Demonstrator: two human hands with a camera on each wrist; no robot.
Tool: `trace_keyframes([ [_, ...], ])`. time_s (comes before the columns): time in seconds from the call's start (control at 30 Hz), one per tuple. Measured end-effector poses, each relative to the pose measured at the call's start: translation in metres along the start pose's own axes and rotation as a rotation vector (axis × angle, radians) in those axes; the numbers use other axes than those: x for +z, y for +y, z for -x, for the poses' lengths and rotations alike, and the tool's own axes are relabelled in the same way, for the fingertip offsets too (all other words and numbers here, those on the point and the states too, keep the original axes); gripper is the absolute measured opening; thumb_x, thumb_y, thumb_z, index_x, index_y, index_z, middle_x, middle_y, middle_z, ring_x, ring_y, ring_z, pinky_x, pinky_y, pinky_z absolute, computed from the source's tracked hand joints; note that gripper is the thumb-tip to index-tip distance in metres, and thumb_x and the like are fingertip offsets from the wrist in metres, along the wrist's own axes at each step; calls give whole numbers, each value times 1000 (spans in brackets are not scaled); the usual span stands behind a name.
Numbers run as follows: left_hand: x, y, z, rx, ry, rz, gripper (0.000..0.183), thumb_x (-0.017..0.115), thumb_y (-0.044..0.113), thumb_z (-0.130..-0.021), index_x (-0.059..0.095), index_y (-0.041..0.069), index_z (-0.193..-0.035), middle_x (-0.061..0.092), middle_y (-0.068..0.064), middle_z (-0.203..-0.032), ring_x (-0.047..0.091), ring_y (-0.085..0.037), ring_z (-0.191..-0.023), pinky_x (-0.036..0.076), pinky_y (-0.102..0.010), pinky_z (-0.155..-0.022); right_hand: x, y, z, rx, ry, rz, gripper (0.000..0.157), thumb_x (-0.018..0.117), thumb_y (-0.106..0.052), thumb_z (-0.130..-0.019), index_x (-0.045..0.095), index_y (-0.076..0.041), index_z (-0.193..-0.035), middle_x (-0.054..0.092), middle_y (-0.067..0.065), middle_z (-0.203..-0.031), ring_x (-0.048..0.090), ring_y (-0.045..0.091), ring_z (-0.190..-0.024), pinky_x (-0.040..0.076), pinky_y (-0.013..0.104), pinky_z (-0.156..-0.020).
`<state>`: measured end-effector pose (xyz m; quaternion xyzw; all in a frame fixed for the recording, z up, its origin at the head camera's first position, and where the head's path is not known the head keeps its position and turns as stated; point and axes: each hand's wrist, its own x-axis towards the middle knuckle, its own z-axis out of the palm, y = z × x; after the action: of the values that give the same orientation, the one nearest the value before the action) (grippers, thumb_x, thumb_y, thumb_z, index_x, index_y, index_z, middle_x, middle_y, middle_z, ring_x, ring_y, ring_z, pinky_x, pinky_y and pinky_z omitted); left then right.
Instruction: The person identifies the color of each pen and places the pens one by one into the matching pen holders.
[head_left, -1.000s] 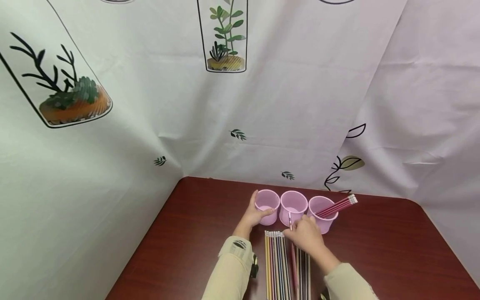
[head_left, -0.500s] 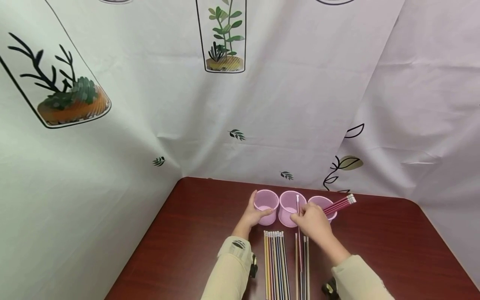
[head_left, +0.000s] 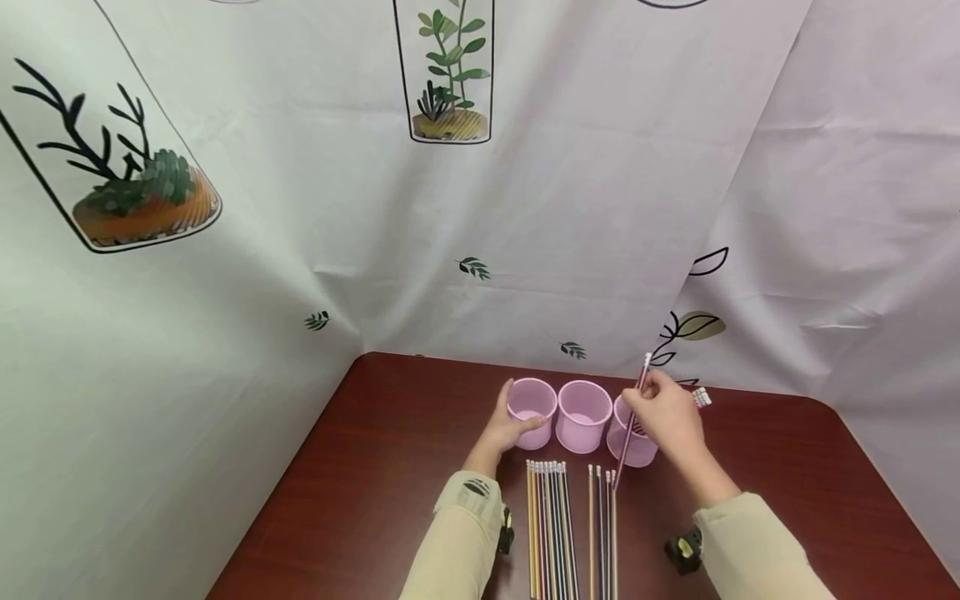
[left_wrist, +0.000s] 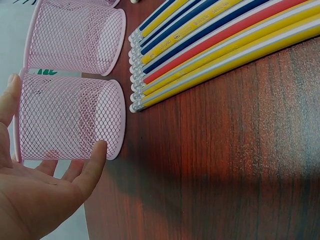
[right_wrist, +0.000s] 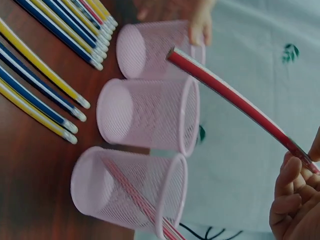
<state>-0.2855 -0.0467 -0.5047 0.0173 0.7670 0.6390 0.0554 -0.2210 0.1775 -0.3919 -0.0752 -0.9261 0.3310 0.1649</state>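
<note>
My left hand [head_left: 502,429] holds the leftmost pink mesh pencil cup [left_wrist: 70,117], its thumb on the near side and fingers round the other. My right hand [head_left: 669,414] pinches a red pencil [right_wrist: 235,102] near its eraser end. The pencil slants in front of the right-hand pencil cup [head_left: 636,451], with its lower end outside the cup. Several red pencils [right_wrist: 137,192] lean inside that cup, their white erasers sticking out past the rim. Between the two stands the middle pencil cup [head_left: 583,421], with no pencils in it.
Two groups of striped pencils lie on the dark red table [head_left: 360,492], erasers toward the cups: a wider left group [head_left: 551,525] and a smaller right group [head_left: 602,533]. Behind the cups hangs a white printed cloth [head_left: 585,208].
My right hand has lifted the red pencil off the right group and carried it up and rightward to the right-hand cup. The left hand stays on its cup.
</note>
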Motion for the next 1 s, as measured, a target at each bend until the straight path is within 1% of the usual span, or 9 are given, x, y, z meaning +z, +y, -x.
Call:
trace_keyframes([
  [0.1,-1,0,0,2,1,-5,98,78,9,-72,17,15,-148,30,-28,-142,32,-46,-126,27,-57,-102,-9,2,-5,14,59,-51,14,59,-22,-79,56,-9,-84,59,4,-73,52,21,-65,39,31,-57],
  [0.23,-2,-1,0,3,-3,-4,98,78,9,-72,17,16,-148,29,-30,-141,33,-47,-125,28,-57,-101,-20,5,-11,39,122,-87,18,58,-23,-82,59,-6,-89,61,7,-74,53,21,-64,39,31,-59],
  [0.43,-3,-1,2,-2,-4,-9,97,78,10,-72,17,16,-148,30,-30,-141,33,-47,-125,28,-57,-101,-31,12,-17,75,174,-156,19,50,-21,-85,60,-4,-87,66,6,-74,57,9,-52,39,24,-54],
  [0.57,-3,-1,2,-3,-2,-9,97,78,10,-72,17,16,-148,30,-29,-141,33,-47,-125,28,-56,-101,-33,20,-21,90,205,-196,20,47,-20,-86,59,-5,-88,66,2,-70,55,2,-47,38,21,-49],
  [0.73,-2,-1,2,-10,-1,-23,97,78,10,-73,17,16,-148,29,-30,-141,33,-48,-124,28,-57,-101,-32,32,-21,125,229,-251,18,47,-19,-87,59,-7,-93,63,-7,-64,57,-3,-51,40,18,-47],
  [0.83,-1,0,1,-7,-4,-18,97,78,10,-73,17,16,-148,29,-30,-141,32,-48,-125,27,-57,-101,-31,40,-20,146,245,-245,18,49,-18,-86,60,-7,-95,59,-18,-63,52,-12,-54,41,17,-53],
  [0.87,-1,1,1,-6,-5,-16,97,78,10,-73,17,16,-148,29,-30,-142,32,-47,-125,27,-57,-101,-30,43,-19,155,249,-230,19,51,-19,-86,61,-7,-96,59,-18,-63,50,-14,-56,41,17,-56],
  [0.93,0,1,1,-4,-6,-9,97,78,10,-72,17,16,-148,29,-29,-142,32,-47,-125,27,-56,-102,-27,48,-17,164,252,-196,20,52,-21,-86,62,-7,-96,62,-12,-66,48,-11,-60,39,21,-60],
  [1.0,0,0,1,-7,-7,-7,98,78,10,-72,17,16,-148,29,-29,-142,32,-47,-125,27,-56,-102,-24,52,-15,170,249,-173,20,53,-22,-85,63,-7,-96,66,-2,-73,51,-3,-65,38,24,-63],
])
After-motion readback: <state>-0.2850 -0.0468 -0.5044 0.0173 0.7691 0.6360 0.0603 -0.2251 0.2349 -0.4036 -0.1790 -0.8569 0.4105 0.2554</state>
